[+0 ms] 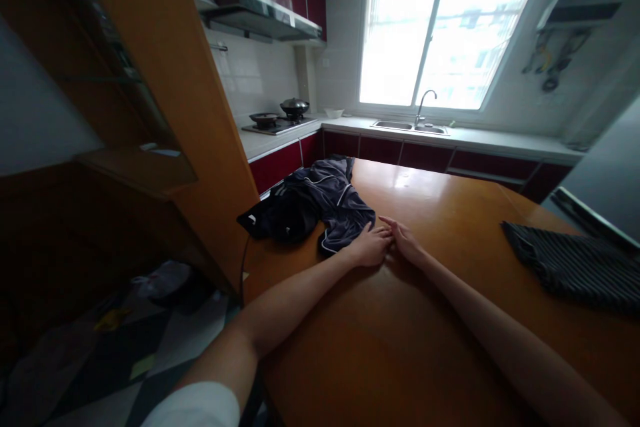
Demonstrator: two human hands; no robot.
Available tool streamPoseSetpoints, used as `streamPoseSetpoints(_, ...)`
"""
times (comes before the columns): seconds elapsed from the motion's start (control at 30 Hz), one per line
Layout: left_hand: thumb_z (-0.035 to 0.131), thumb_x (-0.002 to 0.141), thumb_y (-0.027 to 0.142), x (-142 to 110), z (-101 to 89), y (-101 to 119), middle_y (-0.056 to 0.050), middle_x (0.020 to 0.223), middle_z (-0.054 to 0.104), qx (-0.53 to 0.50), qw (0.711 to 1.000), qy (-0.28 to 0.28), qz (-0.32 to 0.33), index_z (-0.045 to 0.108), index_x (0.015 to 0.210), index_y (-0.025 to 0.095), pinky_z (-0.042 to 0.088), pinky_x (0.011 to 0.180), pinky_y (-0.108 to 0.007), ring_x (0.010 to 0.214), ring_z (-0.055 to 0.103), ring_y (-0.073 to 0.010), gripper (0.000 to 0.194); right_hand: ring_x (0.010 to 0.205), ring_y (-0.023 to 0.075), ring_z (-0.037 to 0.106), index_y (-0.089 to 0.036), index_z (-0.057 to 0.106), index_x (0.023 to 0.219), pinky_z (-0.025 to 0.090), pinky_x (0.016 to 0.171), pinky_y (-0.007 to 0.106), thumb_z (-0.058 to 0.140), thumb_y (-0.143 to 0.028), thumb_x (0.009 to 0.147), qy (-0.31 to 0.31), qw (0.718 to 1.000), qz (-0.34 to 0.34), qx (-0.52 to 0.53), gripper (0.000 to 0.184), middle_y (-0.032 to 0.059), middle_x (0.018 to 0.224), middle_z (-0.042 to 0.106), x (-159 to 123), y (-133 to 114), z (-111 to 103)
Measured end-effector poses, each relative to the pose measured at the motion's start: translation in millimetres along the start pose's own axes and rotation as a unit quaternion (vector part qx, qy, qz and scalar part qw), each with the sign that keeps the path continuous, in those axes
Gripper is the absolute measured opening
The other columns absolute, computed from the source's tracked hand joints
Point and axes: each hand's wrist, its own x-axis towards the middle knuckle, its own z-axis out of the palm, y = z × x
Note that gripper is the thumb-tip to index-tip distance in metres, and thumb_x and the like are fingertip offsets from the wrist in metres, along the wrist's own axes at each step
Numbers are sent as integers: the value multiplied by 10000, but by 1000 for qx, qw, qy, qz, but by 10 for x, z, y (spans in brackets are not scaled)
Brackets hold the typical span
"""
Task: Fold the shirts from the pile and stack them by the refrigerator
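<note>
We have both bare hands together near the middle of the wooden table (380, 340). Our left hand (369, 247) lies palm down with its fingers reaching toward our right hand (406, 241), which is tipped on its side with its fingers extended. Neither looks clenched, and we see nothing grasped in either; the undersides are hidden, so we cannot fully rule out something small beneath them.

Just to the left and slightly beyond, the dark sports clothing (333, 193) with white piping lies in a loose, rumpled heap along the left side of the tabletop. Its near edge comes right up to our left hand, though we cannot tell whether they touch. A blacker part with small white marks sits at its left end; whether that is a separate garment, we cannot tell.

On the right of the tabletop, well apart from our hands, a striped dark cloth (575, 267) lies fairly flat.

As for how far things have got, we would judge that the sports clothing is neither smoothed out nor neatly folded. The striped cloth looks more orderly, but we cannot tell whether it has been arranged on purpose.

At the far left, a lidded wok (295, 105) and a pan (264, 119) stand on the gas stove (280, 127); the sink (395, 125) is at the far side, under the window (400, 47).
</note>
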Motion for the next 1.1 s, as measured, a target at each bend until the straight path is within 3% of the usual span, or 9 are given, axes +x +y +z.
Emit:
streamPoseSetpoints(0.2,571,910,181,-72,-90,58,-121,1394,619,-95,984,-9,153,692,1248,169,360,1149,-355,1314,547,-249,359,1163,316,633,-204,800,1020,455,1044,481,367,-909,784,-24,999,21,30,860,104,1062,760,514,51,159)
streamPoseSetpoints(0.27,549,941,198,-124,-210,-16,-65,1261,710,-141,980,-20,142,732,1173,209,458,1026,-262,1151,658,-195,297,1059,314,672,-196,809,939,498,973,455,468,-888,755,-16,995,59,74,793,91,928,774,648,76,220)
streamPoseSetpoints(0.37,515,974,262,-219,-466,-237,-42,1124,758,-117,990,73,-28,753,1090,226,499,939,-256,1042,697,-189,267,918,284,700,-189,794,904,546,833,396,503,-864,751,29,986,88,139,751,72,842,766,722,143,252)
streamPoseSetpoints(0.47,449,1002,284,-328,-707,-522,-105,1174,730,-36,940,179,-287,716,1135,199,493,969,-316,1100,677,-230,309,742,234,694,-184,762,960,545,647,333,440,-864,778,108,963,123,215,774,64,794,750,689,213,204)
streamPoseSetpoints(0.53,467,993,304,-392,-784,-681,-153,1159,722,-10,898,152,-412,685,1163,178,499,964,-371,1104,677,-277,304,637,211,663,-176,743,974,516,559,311,389,-851,801,178,943,151,239,781,59,727,728,659,236,159)
streamPoseSetpoints(0.6,550,950,327,-431,-778,-777,-189,1122,721,-14,878,106,-467,667,1172,155,503,951,-421,1099,677,-330,305,596,199,637,-167,734,966,496,532,301,359,-819,826,226,938,155,214,765,47,677,704,644,234,130)
streamPoseSetpoints(0.7,626,898,338,-427,-665,-810,-212,1178,694,-43,876,105,-469,647,1219,147,474,998,-463,1159,644,-365,374,599,188,605,-156,740,919,479,553,292,437,-753,823,250,946,137,155,677,27,645,678,637,209,136)
streamPoseSetpoints(0.9,722,766,198,-296,-426,-834,-251,1333,605,-121,853,193,-469,651,1250,81,391,1110,-498,1323,517,-396,504,655,208,562,-153,720,729,470,652,330,459,-615,842,259,959,106,51,543,26,599,613,591,182,169)
streamPoseSetpoints(1.1,620,727,50,-115,-360,-780,-131,1340,653,-242,835,310,-384,586,1381,101,444,1101,-355,1256,604,-249,657,1145,278,552,-173,741,950,434,1006,416,531,-441,851,285,958,8,-34,355,137,1133,671,517,-34,123)
